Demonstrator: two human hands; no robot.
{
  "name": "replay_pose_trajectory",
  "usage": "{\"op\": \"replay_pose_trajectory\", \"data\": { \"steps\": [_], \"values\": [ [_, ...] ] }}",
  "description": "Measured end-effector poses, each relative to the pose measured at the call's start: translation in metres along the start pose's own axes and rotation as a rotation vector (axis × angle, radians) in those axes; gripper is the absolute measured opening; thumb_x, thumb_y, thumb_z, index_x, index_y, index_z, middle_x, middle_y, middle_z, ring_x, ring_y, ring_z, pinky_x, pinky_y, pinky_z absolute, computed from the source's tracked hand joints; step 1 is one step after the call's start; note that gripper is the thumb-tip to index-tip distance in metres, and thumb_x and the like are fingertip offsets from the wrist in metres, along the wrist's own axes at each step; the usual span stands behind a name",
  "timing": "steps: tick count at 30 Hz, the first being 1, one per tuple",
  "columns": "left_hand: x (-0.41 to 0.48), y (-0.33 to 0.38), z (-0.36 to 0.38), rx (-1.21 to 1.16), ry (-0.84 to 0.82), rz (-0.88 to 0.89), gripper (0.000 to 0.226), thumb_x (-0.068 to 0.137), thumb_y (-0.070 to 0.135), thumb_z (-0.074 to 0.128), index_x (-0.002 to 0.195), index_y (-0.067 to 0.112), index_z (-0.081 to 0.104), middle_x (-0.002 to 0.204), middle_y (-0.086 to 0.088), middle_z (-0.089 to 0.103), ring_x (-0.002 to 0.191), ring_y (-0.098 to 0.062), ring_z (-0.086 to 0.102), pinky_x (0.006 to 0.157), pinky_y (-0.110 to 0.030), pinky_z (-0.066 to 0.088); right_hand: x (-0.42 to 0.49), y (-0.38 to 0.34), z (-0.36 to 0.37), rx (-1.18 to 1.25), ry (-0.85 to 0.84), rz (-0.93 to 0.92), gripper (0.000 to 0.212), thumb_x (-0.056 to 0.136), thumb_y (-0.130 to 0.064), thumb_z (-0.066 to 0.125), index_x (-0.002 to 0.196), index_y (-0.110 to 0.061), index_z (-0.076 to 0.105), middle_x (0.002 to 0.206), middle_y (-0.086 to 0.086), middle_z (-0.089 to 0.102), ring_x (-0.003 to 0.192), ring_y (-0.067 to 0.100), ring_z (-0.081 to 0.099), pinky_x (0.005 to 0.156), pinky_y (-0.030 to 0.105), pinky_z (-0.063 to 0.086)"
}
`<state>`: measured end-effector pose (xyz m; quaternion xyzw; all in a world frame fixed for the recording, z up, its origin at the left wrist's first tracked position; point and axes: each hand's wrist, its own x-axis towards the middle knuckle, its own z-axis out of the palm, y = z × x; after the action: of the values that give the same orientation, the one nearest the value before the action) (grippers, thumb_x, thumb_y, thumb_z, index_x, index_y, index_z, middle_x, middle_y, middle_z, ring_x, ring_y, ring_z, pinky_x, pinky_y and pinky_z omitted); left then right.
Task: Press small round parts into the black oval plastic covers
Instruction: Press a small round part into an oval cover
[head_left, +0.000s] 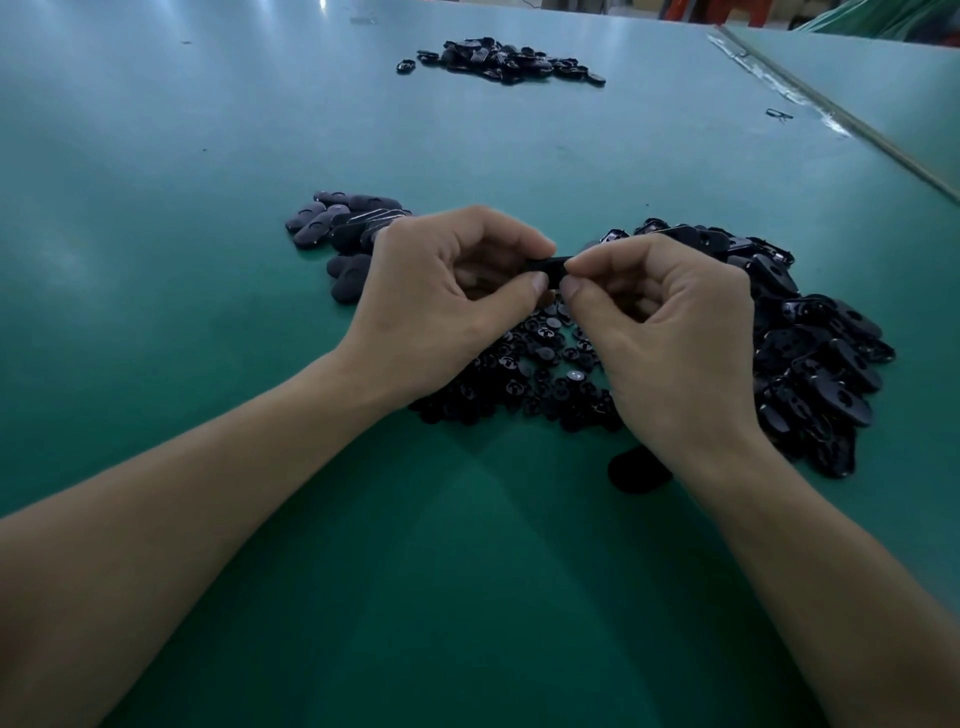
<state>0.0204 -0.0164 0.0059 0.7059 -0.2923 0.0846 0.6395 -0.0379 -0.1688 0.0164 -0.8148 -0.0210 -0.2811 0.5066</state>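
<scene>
A black oval cover (549, 266) is held above the table between both hands. My left hand (441, 301) pinches its left end with thumb and fingers. My right hand (665, 332) pinches its right end the same way. Whether a round part sits in the cover is hidden by my fingers. Below the hands lies a pile of small round black parts (540, 364). A big heap of black oval covers (815, 338) lies to the right. A smaller group of matt oval covers (337, 234) lies to the left, behind my left hand.
The green table (208, 260) stretches far back, where another heap of black covers (504, 60) lies. One single oval cover (636, 470) lies under my right wrist. A seam with a strip (831, 114) runs along the table's right side.
</scene>
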Motion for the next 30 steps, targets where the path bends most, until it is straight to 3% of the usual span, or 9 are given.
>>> {"op": "replay_pose_trajectory", "data": {
  "steps": [16,21,26,30],
  "values": [
    [0.0007,-0.0011,0.0001,0.065,0.001,0.024,0.021,0.081,0.003,0.075,0.092,0.02,0.069,0.086,-0.003,0.075,0.079,-0.017,0.074,0.077,-0.033,0.061,-0.0013,0.0022,0.0042,-0.058,-0.026,-0.043,0.016,0.088,-0.01,0.071,0.096,-0.021,0.078,0.084,-0.015,0.073,0.077,0.003,0.069,0.076,0.028,0.057],
    [0.0015,-0.0014,0.0006,0.091,0.0,0.038,0.02,0.083,0.001,0.074,0.094,0.018,0.068,0.085,0.0,0.074,0.077,-0.012,0.071,0.076,-0.036,0.061,-0.0016,0.0033,0.0017,-0.085,-0.022,-0.074,0.017,0.088,-0.01,0.071,0.097,-0.023,0.078,0.087,-0.01,0.071,0.078,0.007,0.066,0.07,0.022,0.051],
    [0.0013,0.0012,-0.0007,0.078,-0.044,0.018,0.028,0.082,0.0,0.075,0.099,0.02,0.066,0.08,0.011,0.073,0.072,-0.005,0.069,0.069,-0.021,0.056,0.002,0.0043,-0.0028,-0.094,-0.062,-0.04,0.02,0.089,-0.014,0.07,0.106,-0.026,0.072,0.092,-0.016,0.07,0.085,0.002,0.067,0.074,0.021,0.054],
    [0.0015,0.001,-0.0029,0.067,-0.071,0.009,0.033,0.082,-0.001,0.075,0.102,0.022,0.065,0.08,0.01,0.074,0.072,-0.007,0.07,0.07,-0.023,0.057,0.004,0.0069,-0.0041,-0.057,-0.075,-0.016,0.017,0.087,-0.01,0.073,0.098,-0.024,0.075,0.085,-0.015,0.072,0.079,0.003,0.069,0.079,0.026,0.057]
  ]
}}
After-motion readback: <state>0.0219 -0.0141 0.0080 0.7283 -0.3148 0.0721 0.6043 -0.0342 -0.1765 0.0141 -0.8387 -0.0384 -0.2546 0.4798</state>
